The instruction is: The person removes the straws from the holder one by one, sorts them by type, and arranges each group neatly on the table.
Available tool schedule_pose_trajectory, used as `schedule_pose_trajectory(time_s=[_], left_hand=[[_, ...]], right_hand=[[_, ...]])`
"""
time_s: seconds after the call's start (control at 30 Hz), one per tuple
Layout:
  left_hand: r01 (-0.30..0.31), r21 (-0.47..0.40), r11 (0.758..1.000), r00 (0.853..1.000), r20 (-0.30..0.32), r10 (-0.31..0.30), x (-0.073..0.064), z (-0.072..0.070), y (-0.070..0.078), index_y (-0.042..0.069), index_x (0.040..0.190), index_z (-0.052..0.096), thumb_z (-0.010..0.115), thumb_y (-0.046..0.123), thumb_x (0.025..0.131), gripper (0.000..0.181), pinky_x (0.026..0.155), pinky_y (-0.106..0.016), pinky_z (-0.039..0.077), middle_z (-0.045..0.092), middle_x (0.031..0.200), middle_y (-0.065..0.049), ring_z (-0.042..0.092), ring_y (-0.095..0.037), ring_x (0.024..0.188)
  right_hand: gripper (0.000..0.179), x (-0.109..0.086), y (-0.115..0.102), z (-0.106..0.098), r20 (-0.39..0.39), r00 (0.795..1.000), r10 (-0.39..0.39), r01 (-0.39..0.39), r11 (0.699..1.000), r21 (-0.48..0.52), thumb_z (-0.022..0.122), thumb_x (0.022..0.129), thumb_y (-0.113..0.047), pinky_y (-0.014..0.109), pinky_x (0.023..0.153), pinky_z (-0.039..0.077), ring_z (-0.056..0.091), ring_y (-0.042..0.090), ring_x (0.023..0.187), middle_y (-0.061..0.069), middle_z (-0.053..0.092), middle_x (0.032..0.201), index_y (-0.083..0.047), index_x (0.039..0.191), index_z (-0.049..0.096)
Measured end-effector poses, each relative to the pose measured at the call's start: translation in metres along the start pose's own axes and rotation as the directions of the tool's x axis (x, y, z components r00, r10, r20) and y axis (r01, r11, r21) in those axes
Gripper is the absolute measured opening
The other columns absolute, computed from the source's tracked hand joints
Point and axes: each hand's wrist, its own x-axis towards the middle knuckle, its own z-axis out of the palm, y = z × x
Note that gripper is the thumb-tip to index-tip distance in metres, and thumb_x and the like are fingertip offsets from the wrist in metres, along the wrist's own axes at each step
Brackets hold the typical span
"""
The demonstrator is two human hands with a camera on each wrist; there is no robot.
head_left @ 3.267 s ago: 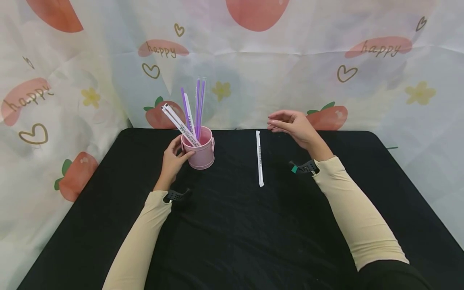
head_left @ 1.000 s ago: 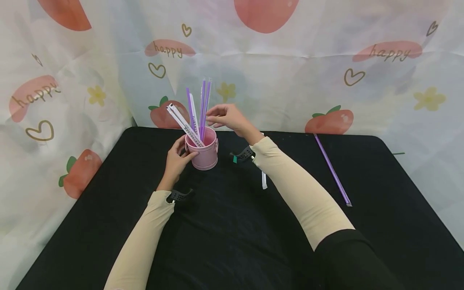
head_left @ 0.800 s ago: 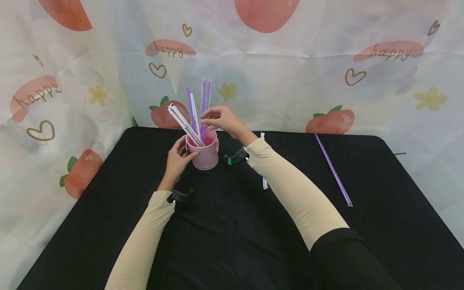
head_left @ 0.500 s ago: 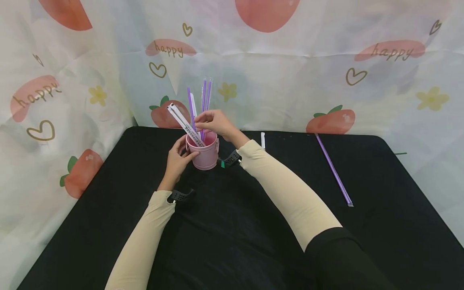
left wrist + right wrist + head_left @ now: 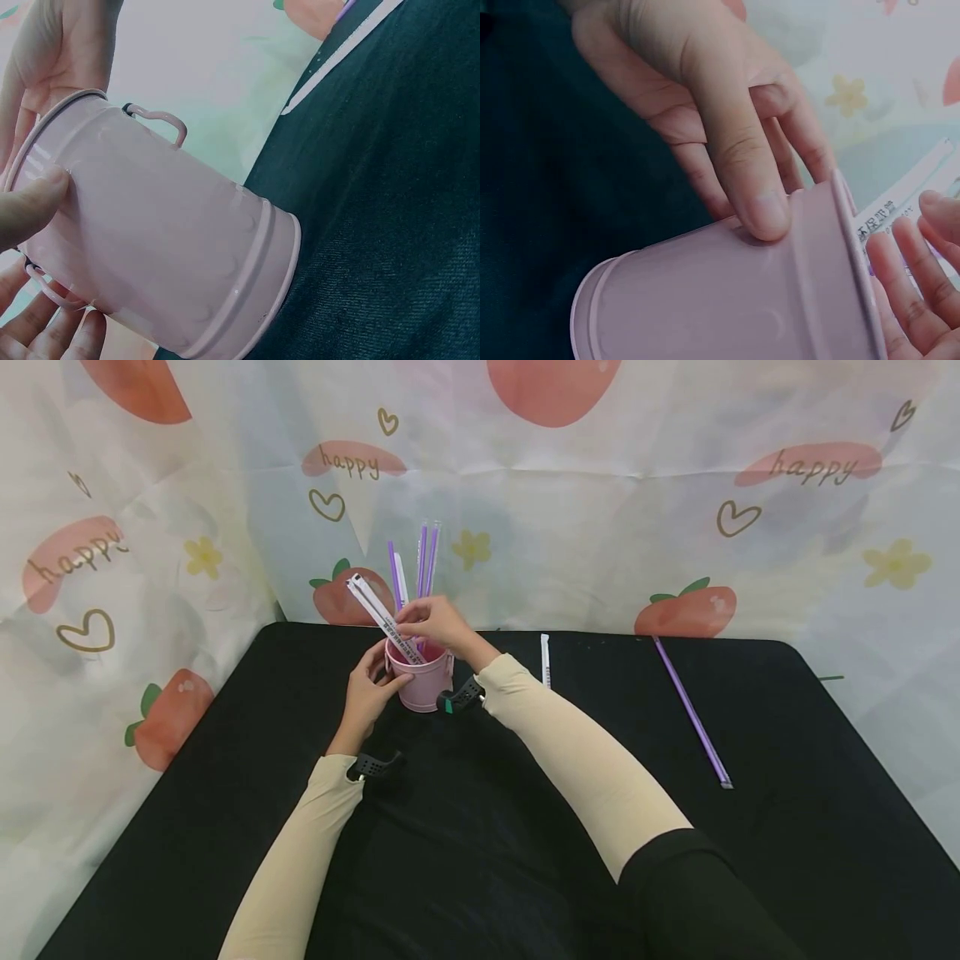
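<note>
My left hand (image 5: 366, 693) grips the pink pail (image 5: 424, 683) at its left side. In the left wrist view the thumb (image 5: 41, 199) presses the pail's wall, with fingers (image 5: 56, 330) around the other side. Paper-wrapped white straws (image 5: 375, 608) lean leftward out of the pail, beside purple straws (image 5: 432, 560) in clear wrappers. My right hand (image 5: 442, 625) is over the pail's mouth, its fingertips beside the white straws. In the right wrist view its fingers (image 5: 915, 300) and thumb stand apart in front of the straws (image 5: 900, 202). Contact with them is unclear.
A wrapped white straw (image 5: 545, 658) lies on the black tabletop (image 5: 480, 827), partly hidden by the right sleeve. Farther right lies a purple straw (image 5: 693, 714). A printed cloth (image 5: 570, 527) hangs behind the table.
A purple straw has come to lie on the table's right side. My right hand has moved left and down, past the purple straws to the white ones. The left hand still holds the pail.
</note>
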Motion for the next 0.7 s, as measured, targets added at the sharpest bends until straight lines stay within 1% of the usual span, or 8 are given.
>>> schedule_pose_trajectory(time_s=[0.07,0.17,0.3,0.4,0.57,0.7], left_hand=[[0.007,0.009,1.0,1.0,0.0,-0.007,0.0,0.0,0.0,-0.001,0.142,0.035,0.066,0.0,0.084,0.065,0.113,-0.046,0.033,0.038,0.147,-0.019,0.036,-0.032,0.138],[0.013,0.016,1.0,1.0,0.001,-0.013,0.001,-0.001,0.0,0.0,0.142,0.035,0.066,0.001,0.084,0.066,0.113,-0.046,0.033,0.038,0.147,-0.019,0.036,-0.031,0.137],[0.008,-0.007,1.0,1.0,-0.006,-0.008,0.007,-0.002,-0.014,0.001,0.142,0.035,0.067,0.001,0.083,0.067,0.112,-0.045,0.034,0.038,0.146,-0.018,0.037,-0.029,0.137],[0.002,-0.01,1.0,1.0,-0.018,-0.002,0.011,-0.003,-0.025,0.004,0.142,0.037,0.069,0.003,0.082,0.068,0.112,-0.044,0.035,0.04,0.146,-0.015,0.039,-0.027,0.136],[-0.006,0.012,1.0,1.0,-0.028,0.007,0.013,-0.002,-0.029,0.003,0.143,0.035,0.068,0.003,0.083,0.068,0.111,-0.043,0.037,0.04,0.146,-0.016,0.039,-0.026,0.135],[0.007,0.018,1.0,1.0,-0.028,-0.006,0.013,-0.002,-0.029,0.002,0.144,0.033,0.068,0.003,0.084,0.069,0.111,-0.043,0.036,0.039,0.147,-0.017,0.037,-0.027,0.137]], right_hand=[[0.02,0.001,0.001,0.002,0.003,1.0,0.009,-0.009,1.0,-0.004,0.066,0.087,-0.011,0.036,0.081,0.058,0.067,0.024,0.088,0.012,0.067,0.093,0.001,0.104,0.066],[0.021,0.002,0.002,0.004,0.007,1.0,0.009,-0.009,1.0,-0.008,0.066,0.087,-0.01,0.034,0.08,0.058,0.068,0.025,0.089,0.015,0.068,0.096,0.001,0.104,0.066],[0.022,0.003,0.002,0.005,0.005,1.0,0.013,-0.012,1.0,-0.025,0.066,0.087,-0.009,0.032,0.078,0.059,0.068,0.026,0.091,0.019,0.068,0.101,0.002,0.106,0.066],[0.023,0.004,0.001,0.007,-0.007,1.0,0.014,-0.014,0.999,-0.048,0.067,0.086,-0.009,0.031,0.077,0.059,0.068,0.026,0.09,0.019,0.069,0.101,0.002,0.106,0.067],[0.021,0.004,0.0,0.01,-0.006,1.0,-0.027,0.027,0.994,-0.106,0.067,0.085,-0.008,0.032,0.075,0.059,0.068,0.026,0.086,0.022,0.069,0.099,0.004,0.102,0.068],[0.019,0.003,-0.001,0.014,0.016,0.999,-0.044,0.046,0.989,-0.14,0.068,0.084,-0.006,0.031,0.073,0.059,0.065,0.021,0.08,0.021,0.07,0.099,0.004,0.1,0.069]])
